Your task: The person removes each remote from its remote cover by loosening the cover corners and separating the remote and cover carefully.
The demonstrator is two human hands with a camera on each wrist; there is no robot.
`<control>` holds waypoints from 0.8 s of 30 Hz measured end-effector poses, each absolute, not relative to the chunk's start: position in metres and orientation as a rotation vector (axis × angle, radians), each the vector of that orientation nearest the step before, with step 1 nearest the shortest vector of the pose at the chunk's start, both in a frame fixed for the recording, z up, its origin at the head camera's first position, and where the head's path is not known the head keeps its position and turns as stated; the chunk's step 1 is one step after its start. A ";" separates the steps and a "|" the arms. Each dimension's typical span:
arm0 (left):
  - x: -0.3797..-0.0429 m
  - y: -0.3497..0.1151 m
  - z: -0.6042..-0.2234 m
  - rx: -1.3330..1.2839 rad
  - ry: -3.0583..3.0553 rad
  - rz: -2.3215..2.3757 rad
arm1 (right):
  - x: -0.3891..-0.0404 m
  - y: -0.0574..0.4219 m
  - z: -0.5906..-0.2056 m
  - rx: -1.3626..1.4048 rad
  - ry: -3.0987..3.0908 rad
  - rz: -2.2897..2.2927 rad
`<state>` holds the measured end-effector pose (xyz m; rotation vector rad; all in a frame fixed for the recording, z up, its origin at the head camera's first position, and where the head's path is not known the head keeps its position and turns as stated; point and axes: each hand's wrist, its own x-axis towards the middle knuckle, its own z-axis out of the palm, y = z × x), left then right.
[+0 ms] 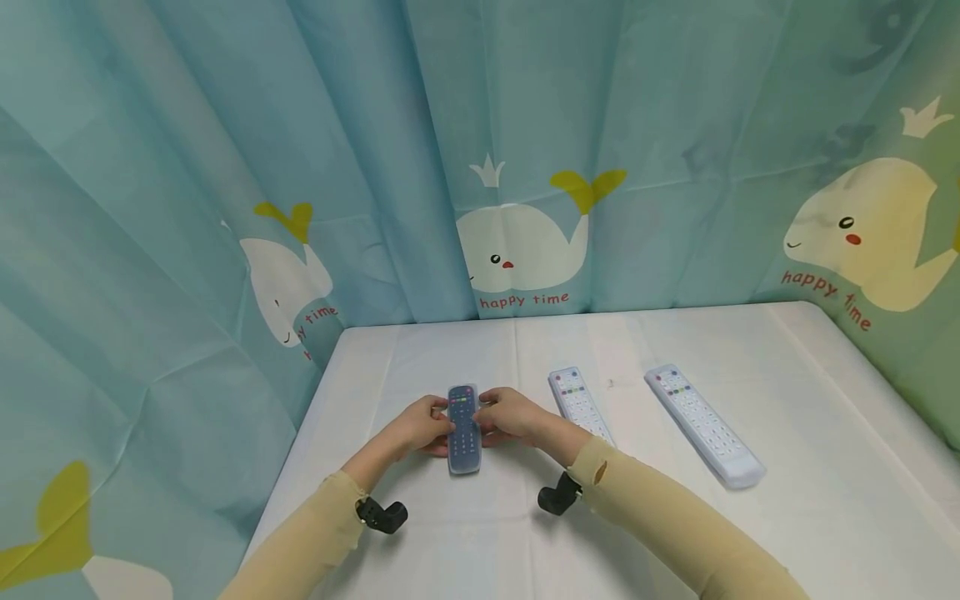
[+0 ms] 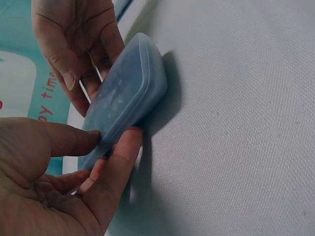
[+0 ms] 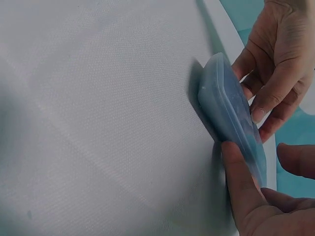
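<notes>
The left hand [image 1: 423, 427] pinched an oblong, translucent-covered, blue-grey plastic remote [image 1: 464, 450]; the right hand [image 1: 513, 417], grip loose, touched the remote's edge, thumb apart

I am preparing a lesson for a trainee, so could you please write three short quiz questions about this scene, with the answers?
1. Multiple choice: what does the left hand pinch? A) a pen; B) the dark remote control; C) a cup.
2. True or false: in the head view, both white remote controls lie to the right of the dark one.
3. Fill the gap: under the central whale on the curtain, the red words read "____ time".

Key: 1. B; 2. True; 3. happy.
</notes>
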<state>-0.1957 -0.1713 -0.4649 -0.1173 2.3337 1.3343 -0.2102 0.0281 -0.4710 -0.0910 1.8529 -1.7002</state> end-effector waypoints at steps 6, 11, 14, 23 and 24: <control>-0.198 -0.172 -0.465 -0.139 2.309 1.352 | -0.210 0.027 -0.471 -0.079 1.859 -1.699; -0.199 -0.171 -0.464 -0.144 2.304 1.359 | -0.209 0.027 -0.471 -0.056 1.871 -1.709; -0.198 -0.171 -0.464 -0.129 2.330 1.346 | -0.209 0.027 -0.470 -0.060 1.875 -1.728; -0.197 -0.169 -0.462 -0.102 2.336 1.401 | -0.210 0.030 -0.473 -0.076 1.914 -1.756; -0.197 -0.169 -0.462 -0.097 2.332 1.413 | -0.210 0.030 -0.472 -0.078 1.924 -1.755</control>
